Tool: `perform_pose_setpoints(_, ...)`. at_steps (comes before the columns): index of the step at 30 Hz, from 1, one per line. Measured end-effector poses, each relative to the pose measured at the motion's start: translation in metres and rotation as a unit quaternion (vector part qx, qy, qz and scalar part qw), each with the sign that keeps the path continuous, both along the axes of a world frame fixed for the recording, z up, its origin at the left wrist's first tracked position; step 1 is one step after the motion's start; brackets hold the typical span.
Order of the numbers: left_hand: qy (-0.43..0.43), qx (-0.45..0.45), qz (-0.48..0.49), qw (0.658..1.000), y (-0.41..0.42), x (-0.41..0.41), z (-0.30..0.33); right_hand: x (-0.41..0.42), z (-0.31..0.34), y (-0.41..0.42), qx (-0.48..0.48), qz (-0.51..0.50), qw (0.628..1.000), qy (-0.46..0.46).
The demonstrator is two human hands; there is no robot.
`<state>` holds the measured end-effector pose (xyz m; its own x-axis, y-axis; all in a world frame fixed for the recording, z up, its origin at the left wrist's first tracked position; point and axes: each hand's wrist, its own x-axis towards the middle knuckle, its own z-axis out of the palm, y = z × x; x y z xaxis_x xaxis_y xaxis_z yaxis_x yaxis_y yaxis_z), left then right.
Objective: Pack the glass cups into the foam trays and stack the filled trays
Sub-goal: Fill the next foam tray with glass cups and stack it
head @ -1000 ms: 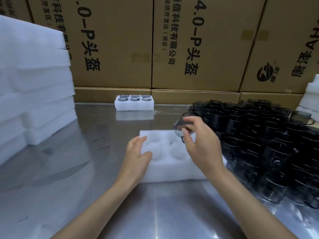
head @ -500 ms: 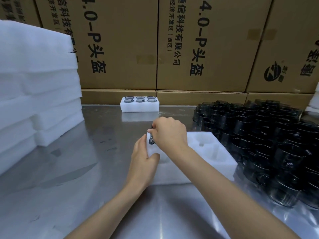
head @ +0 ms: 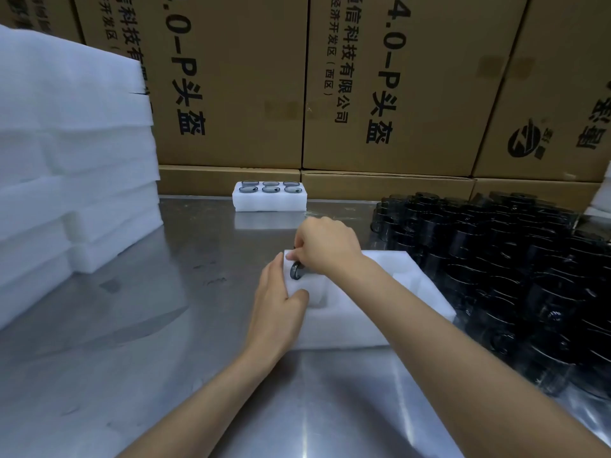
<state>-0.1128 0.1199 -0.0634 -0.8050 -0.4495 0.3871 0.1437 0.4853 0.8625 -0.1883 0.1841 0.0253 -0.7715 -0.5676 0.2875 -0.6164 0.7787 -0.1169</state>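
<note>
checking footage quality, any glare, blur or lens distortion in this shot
Head view: soft glare streaks across the steel table, brightest at bottom right; the stack of foam trays is washed out, nearly featureless; the dark glass cups merge into one mass; wide-angle bending tilts the cartons; both hands look sharp.

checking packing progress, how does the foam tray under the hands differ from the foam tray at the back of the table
The near foam tray shows empty pockets, with one glass cup going into its far-left pocket under the right hand; the far foam tray holds six cups. The left hand holds the near tray; nothing touches the far one. Both are white foam.
</note>
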Motion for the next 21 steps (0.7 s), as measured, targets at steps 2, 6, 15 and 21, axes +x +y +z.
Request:
perform_pose_setpoints(2,0.012,0.000,-0.005,1.000,0.001,0.001,0.001,0.002,-0.003,0.000,0.024,0.008,1.000,0.011)
perform_pose_setpoints(6,0.005,-0.002,-0.021,1.000,-0.002,0.000,0.001,0.002,-0.009,0.006,-0.011,0.009,1.000,-0.010)
perform_pose_setpoints(15,0.001,-0.203,-0.084,0.976,-0.030,0.005,0.010,-0.002,-0.039,0.063,-0.059,0.103,0.990,-0.071)
perform_pose_setpoints(21,-0.044,-0.306,-0.102,0.946,-0.042,0.002,0.007,-0.004,-0.044,0.069,-0.038,0.101,0.989,-0.103)
